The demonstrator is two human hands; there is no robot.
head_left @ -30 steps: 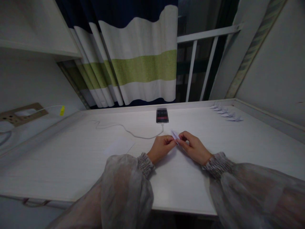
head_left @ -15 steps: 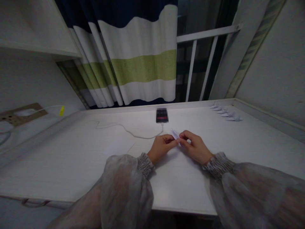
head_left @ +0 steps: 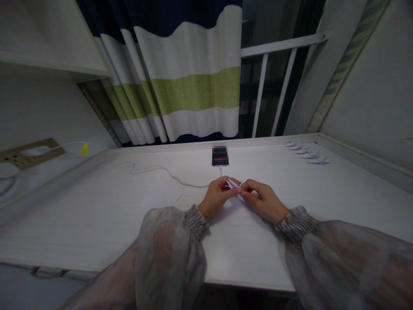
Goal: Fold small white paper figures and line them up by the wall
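Note:
A small piece of folded white paper [head_left: 232, 184], narrow and pointed, is pinched between both hands above the middle of the desk. My left hand [head_left: 217, 196] is closed on its left side, thumb in front and fingers behind; a ring shows on one finger. From the right, the thumb and fingertips of my right hand [head_left: 262, 199] grip the same paper, meeting the left thumb tip. Part of the paper is covered by the fingers, so its full shape is hidden.
Several folded paper cranes [head_left: 308, 153] stand in a row at the back right. A phone [head_left: 220, 156] with a white cable [head_left: 171, 174] lies behind my hands. Flat white paper [head_left: 161, 196] rests to the left. A socket panel [head_left: 32, 153] is on the left wall.
My left fingers have shifted around behind the paper, and its pointed end now leans further left, lying against them. The right hand has stayed nearly in place.

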